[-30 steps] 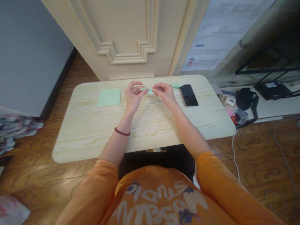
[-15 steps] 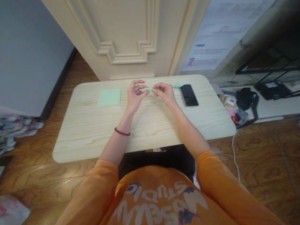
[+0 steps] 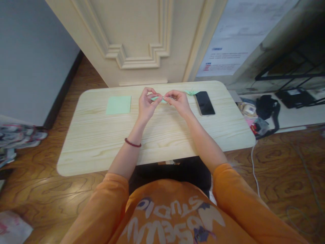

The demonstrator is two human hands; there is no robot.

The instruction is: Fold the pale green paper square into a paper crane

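Between my two hands is a small piece of folded green paper (image 3: 163,100), mostly covered by the fingers. My left hand (image 3: 148,103) pinches it between thumb and index finger from the left. From the other side, my right hand (image 3: 178,101) grips it the same way, fingertips nearly meeting the left ones. Flat to the left lies a stack of square green paper (image 3: 118,105). A folded green paper shape (image 3: 191,92) rests at the table's back, just beyond my right hand, its exact form too small to tell.
A black-screened phone (image 3: 205,103) lies right of my right hand on the pale wooden table (image 3: 101,142). A cream panelled door (image 3: 142,76) stands behind the table. Assorted small items (image 3: 256,115) sit on a low shelf at right, and a white cable (image 3: 254,169) hangs down beside it.
The fingers of both hands have shifted slightly on the folded green paper, and its angle differs a little. The other things on the table stay put.
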